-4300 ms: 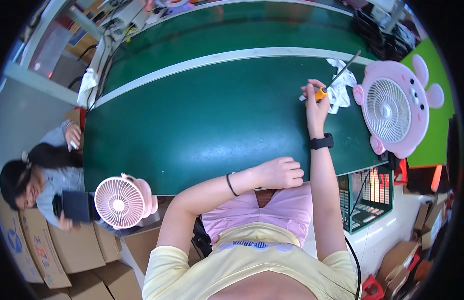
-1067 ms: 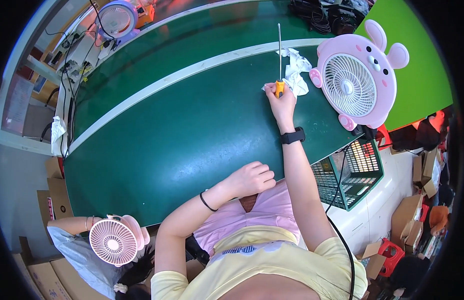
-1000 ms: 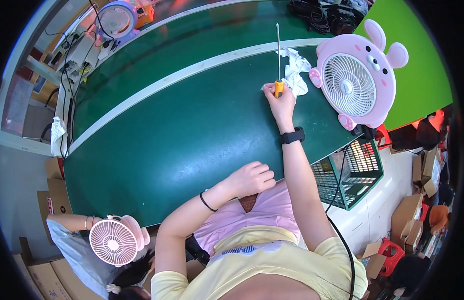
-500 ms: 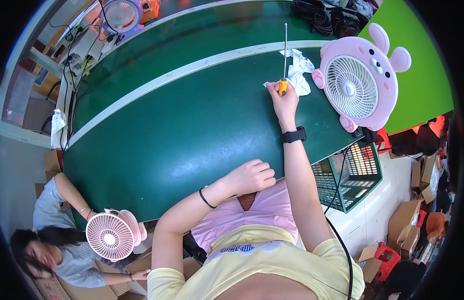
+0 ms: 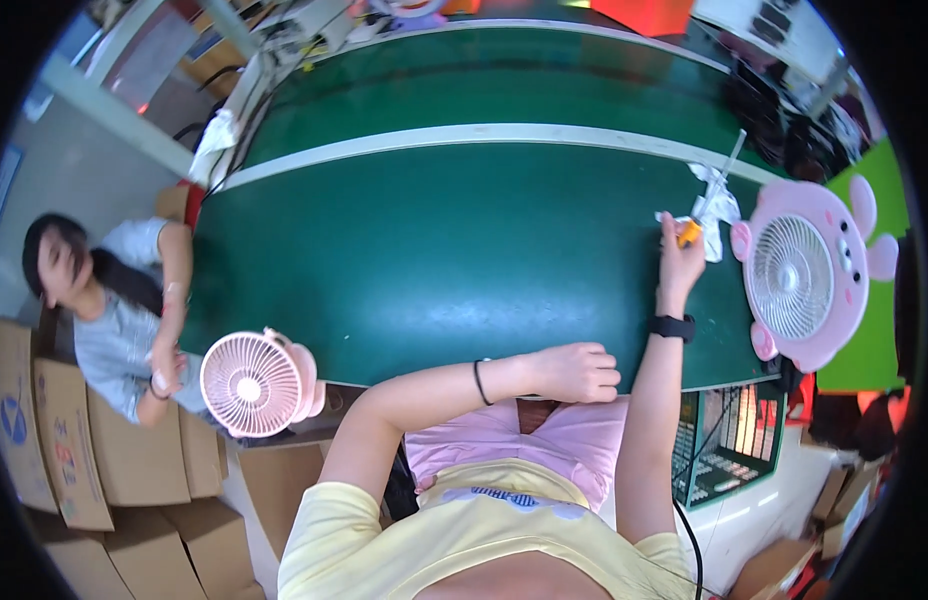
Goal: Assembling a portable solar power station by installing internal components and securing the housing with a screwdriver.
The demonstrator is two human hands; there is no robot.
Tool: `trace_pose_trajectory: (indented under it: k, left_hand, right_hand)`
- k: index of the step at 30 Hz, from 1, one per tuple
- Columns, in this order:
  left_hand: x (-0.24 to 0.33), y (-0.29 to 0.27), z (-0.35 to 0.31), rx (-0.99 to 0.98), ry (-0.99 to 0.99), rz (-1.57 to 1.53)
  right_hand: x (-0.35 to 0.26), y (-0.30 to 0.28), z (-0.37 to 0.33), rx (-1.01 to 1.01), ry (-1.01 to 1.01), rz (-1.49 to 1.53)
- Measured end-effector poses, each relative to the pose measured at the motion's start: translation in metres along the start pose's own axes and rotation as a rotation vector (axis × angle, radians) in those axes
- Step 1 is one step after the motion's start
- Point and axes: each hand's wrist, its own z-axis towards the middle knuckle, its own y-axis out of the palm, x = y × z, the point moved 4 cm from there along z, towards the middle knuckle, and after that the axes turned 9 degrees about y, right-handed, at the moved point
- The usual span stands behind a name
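Observation:
My right hand is closed around the orange handle of a screwdriver, over the right part of the green table. Its long shaft points away from me, leaning to the right. Crumpled white tissue lies just beyond that hand. Right of it, a pink animal-shaped fan with round ears and a white grille lies on the table. My left hand rests at the near table edge with its fingers curled in, and nothing shows in it.
A small pink fan is at the near left corner. Beyond it a co-worker has their hands together. Cardboard boxes are stacked at lower left. A green plastic crate sits under the table's right side, beside a black cable.
The whole view has swung, so things appear farther right. The screwdriver shaft has tipped from upright to slanting right. The co-worker has straightened up, arm off the small fan, and brought their hands together.

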Motion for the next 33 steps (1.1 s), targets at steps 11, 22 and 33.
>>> trace_pose_trajectory:
  k: [11,22,33]
  left_hand:
    - [0.001,0.004,-0.004,-0.008,0.024,0.03]
    - [0.002,0.006,-0.004,0.009,0.021,0.006]
    - [0.0,0.006,-0.004,0.019,0.031,-0.001]
  right_hand:
    - [-0.011,0.005,-0.007,-0.058,-0.081,-0.073]
    - [-0.018,0.003,-0.011,-0.052,-0.052,0.0]
    - [-0.019,0.004,-0.012,-0.056,-0.091,-0.011]
